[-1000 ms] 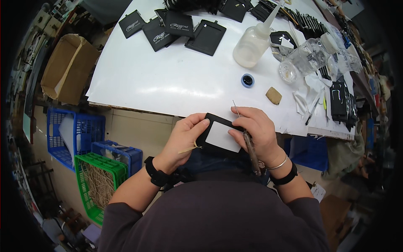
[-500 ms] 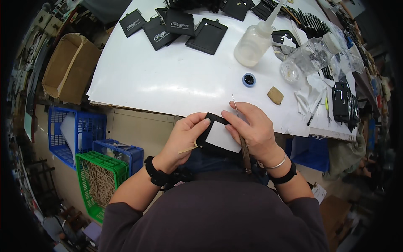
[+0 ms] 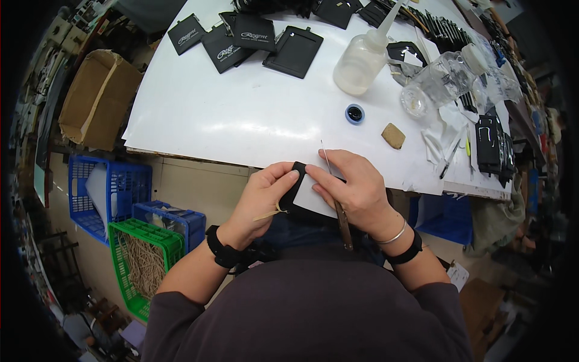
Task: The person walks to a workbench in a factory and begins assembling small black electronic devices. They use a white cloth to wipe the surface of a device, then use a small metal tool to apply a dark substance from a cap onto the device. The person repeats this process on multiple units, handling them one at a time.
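My left hand (image 3: 259, 196) is closed on the left edge of a black card holder (image 3: 294, 190), thumb on top. A white panel (image 3: 313, 199) covers much of its face. A narrow yellowish strip (image 3: 269, 215) sticks out beside my left palm. In my right hand (image 3: 359, 190) is an awl (image 3: 343, 228); its brown handle runs down from my palm, and its thin metal tip rises past my fingers. The right fingertips press on the holder's top edge, close to my left thumb. Part of the holder is hidden under my right fingers.
On the white table (image 3: 241, 133) are a blue-rimmed pot (image 3: 354, 114), a tan block (image 3: 393, 136), a squeeze bottle (image 3: 360, 66), a clear jar (image 3: 443, 78) and black card holders (image 3: 294, 51). Blue crates (image 3: 90, 199), a green crate (image 3: 145, 265) and a cardboard box (image 3: 96, 99) stand left.
My right hand has slid left across the holder with the awl, bringing its fingertips near my left thumb and covering more of the top edge. My left hand keeps its grip.
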### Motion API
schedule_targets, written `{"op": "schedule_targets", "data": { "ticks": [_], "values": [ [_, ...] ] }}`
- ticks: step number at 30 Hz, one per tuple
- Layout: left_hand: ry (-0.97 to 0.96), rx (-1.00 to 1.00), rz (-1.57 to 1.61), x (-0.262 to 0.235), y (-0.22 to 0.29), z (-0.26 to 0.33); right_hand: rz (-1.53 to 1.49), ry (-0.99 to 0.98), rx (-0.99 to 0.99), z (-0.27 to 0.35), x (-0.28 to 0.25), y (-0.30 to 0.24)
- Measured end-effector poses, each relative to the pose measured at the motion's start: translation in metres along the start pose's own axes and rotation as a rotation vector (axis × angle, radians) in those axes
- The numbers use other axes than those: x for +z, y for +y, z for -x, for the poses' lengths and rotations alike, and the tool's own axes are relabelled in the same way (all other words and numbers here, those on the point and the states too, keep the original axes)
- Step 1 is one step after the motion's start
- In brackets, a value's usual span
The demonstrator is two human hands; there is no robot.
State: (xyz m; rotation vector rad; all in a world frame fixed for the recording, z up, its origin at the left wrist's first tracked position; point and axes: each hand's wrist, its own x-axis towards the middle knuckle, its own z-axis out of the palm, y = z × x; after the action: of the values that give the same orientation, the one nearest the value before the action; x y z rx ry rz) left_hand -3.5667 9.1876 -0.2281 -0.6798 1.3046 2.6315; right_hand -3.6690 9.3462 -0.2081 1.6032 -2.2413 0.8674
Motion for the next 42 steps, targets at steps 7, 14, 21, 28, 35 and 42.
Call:
{"op": "schedule_targets", "data": {
  "ticks": [7,14,21,28,35,42],
  "values": [
    [-0.020,-0.041,-0.018,-0.005,0.006,-0.001,-0.047,-0.009,0.071,-0.001,-0.008,0.001],
    [-0.031,-0.091,-0.086,-0.008,0.014,-0.003,-0.071,-0.125,-0.012,-0.006,-0.009,0.004],
    [-0.033,-0.094,-0.108,-0.008,0.015,-0.003,-0.026,-0.166,-0.048,-0.012,-0.018,0.008],
    [-0.049,-0.107,-0.112,-0.008,0.018,-0.004,0.057,-0.189,-0.073,-0.011,-0.018,0.017],
    [-0.049,-0.104,-0.121,-0.006,0.020,-0.003,0.015,-0.177,-0.131,-0.012,-0.014,0.015],
    [-0.078,-0.133,-0.123,-0.010,0.020,-0.005,0.041,-0.173,-0.134,-0.014,-0.012,0.018]
  ]
}}
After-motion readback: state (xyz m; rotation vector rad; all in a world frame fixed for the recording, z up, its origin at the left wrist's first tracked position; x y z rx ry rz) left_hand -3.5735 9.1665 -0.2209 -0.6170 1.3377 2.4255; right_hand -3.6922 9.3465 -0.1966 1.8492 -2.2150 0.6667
